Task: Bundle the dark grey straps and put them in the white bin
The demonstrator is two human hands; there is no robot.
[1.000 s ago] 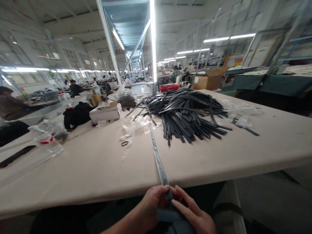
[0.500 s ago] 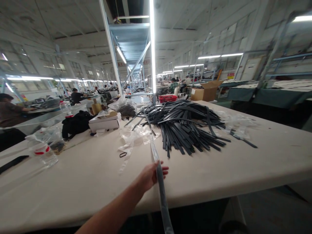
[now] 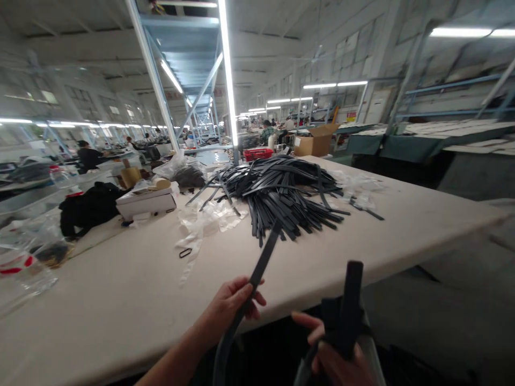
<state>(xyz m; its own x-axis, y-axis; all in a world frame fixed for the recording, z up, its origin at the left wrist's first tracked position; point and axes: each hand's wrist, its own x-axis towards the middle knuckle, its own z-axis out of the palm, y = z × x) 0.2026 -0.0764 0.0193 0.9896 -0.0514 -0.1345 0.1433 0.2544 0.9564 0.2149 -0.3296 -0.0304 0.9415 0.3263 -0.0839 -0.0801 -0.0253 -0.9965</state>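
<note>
My left hand [image 3: 234, 303] is closed on a long dark strap [image 3: 263, 259] near the table's front edge; the strap's free end rises toward a big pile of black straps [image 3: 277, 190] in the middle of the pale table [image 3: 120, 289]. The strap loops down below the table edge and comes up again in my right hand [image 3: 336, 354], which grips its other end [image 3: 351, 300] upright, below and to the right of the edge.
A clear plastic wrapper [image 3: 201, 222] and a small black ring [image 3: 185, 252] lie left of the pile. Further left stand a white box [image 3: 147, 201], a black garment [image 3: 86, 209] and a plastic bottle [image 3: 20, 265]. Other people work at tables behind.
The strap lay stretched flat on the table; now it is lifted off, held in both hands. My right hand has come back into view with one end upright. The camera turned right.
</note>
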